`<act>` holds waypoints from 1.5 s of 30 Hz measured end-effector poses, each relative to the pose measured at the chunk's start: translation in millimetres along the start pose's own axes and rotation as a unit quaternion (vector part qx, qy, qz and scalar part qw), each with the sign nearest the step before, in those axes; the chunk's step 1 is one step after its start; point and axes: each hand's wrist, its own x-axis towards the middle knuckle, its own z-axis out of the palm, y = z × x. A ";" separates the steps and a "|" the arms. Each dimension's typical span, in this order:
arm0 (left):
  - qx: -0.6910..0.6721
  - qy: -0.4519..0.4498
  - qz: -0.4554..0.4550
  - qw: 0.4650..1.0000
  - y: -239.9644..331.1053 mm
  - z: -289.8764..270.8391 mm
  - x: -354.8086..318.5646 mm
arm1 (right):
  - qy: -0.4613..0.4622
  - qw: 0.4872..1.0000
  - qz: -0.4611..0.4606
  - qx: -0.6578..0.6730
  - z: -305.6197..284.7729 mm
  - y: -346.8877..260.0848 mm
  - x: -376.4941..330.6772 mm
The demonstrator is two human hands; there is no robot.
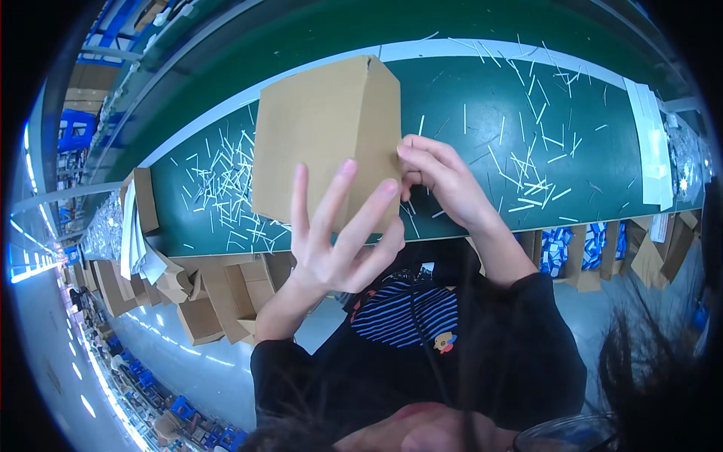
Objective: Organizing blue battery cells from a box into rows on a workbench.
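A brown cardboard box [312, 135] stands on the green tabletop, turned so that a broad side and a narrower right side show. My left hand [339, 241] is in front of its lower part with the fingers spread and stretched out; their tips overlap the box, and whether they press on it I cannot tell. At the box's right edge is my right hand [444, 177], its thumb and fingers bent together in a pinch. What lies between those fingertips, if anything, is too small or hidden.
Thin white strips [230, 177] litter the green table [452, 188] on both sides of the box. White sheets [649, 143] lie at the right end. Below the front edge stand open cartons [248, 290] on the left and boxes of blue-and-white packets [556, 252] on the right.
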 end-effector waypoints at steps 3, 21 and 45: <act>0.004 -0.004 0.014 1.000 -0.2 0.9 -6.1 | -0.010 1.000 -0.004 -0.009 3.1 -0.2 2.2; 0.025 -0.069 -0.052 0.996 -6.7 -10.3 10.3 | 0.051 0.982 -0.181 -0.010 26.1 18.1 11.4; -0.025 0.017 -0.056 0.998 20.4 -11.2 12.8 | 0.106 0.973 -0.139 -0.150 24.8 -46.6 14.2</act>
